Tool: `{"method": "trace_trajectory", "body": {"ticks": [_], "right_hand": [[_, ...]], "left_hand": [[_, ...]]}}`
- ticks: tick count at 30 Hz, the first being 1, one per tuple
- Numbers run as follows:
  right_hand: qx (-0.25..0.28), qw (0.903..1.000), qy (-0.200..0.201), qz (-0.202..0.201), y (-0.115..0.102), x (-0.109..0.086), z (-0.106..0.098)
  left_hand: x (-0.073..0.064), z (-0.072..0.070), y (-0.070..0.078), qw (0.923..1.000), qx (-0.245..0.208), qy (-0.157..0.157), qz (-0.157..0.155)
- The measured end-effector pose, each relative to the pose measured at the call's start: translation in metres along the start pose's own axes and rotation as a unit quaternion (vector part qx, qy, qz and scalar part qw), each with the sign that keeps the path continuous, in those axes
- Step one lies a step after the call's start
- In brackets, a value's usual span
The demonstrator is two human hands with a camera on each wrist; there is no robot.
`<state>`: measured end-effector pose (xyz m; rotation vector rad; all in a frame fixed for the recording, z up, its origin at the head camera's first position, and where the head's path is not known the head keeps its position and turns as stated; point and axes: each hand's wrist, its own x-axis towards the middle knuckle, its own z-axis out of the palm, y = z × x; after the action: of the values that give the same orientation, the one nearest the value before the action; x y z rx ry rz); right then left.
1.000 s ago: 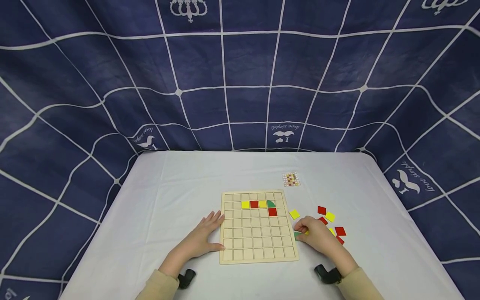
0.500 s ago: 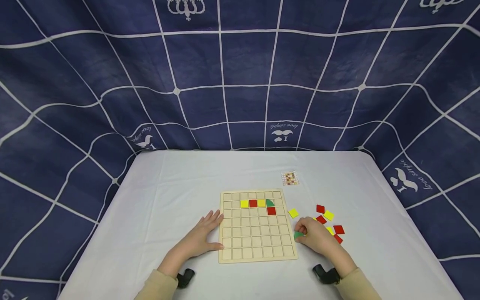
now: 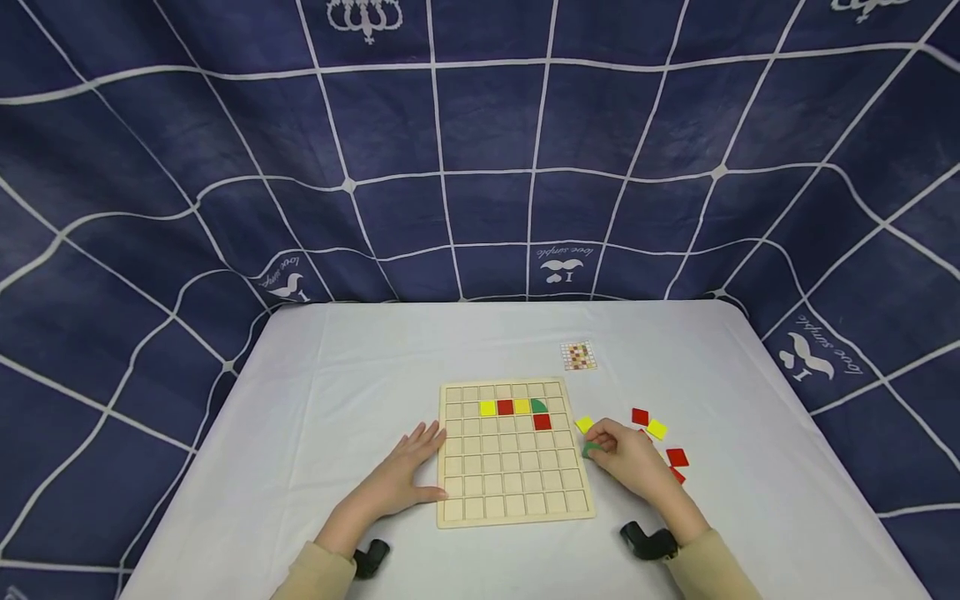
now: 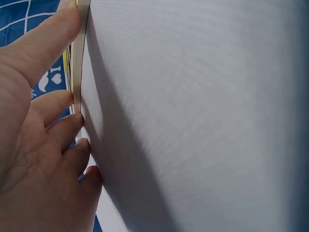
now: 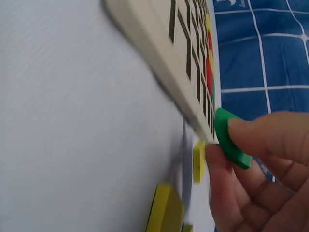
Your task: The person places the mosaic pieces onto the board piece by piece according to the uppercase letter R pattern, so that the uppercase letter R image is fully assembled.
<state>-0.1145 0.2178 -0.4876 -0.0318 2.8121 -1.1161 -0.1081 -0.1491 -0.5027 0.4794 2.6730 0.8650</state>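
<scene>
The right hand pinches a green piece between thumb and finger, just off the three o'clock edge of the wooden board. The left hand, fingers spread, touches the nine o'clock edge. A yellow tile lies at twelve o'clock from the piece; a low pass could knock it. A loose pinch might let the piece twist; a bump could jostle the seated tiles.

The small green piece is held tilted beside the pale wooden board, which lies flat and has 5 cells filled.
</scene>
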Motion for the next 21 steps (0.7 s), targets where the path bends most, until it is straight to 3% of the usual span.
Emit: {"method": "trace_trajectory", "body": {"ticks": [13,21], "right_hand": [[0.051,0.9982,0.0,-0.031,-0.021,0.021,0.026],[0.023,0.999,-0.01,-0.037,-0.029,0.028,0.039]], "left_hand": [[0.0,0.001,-0.002,1.0,0.003,0.001,-0.002],[0.0,0.001,-0.001,1.0,0.001,0.0,-0.005]]}}
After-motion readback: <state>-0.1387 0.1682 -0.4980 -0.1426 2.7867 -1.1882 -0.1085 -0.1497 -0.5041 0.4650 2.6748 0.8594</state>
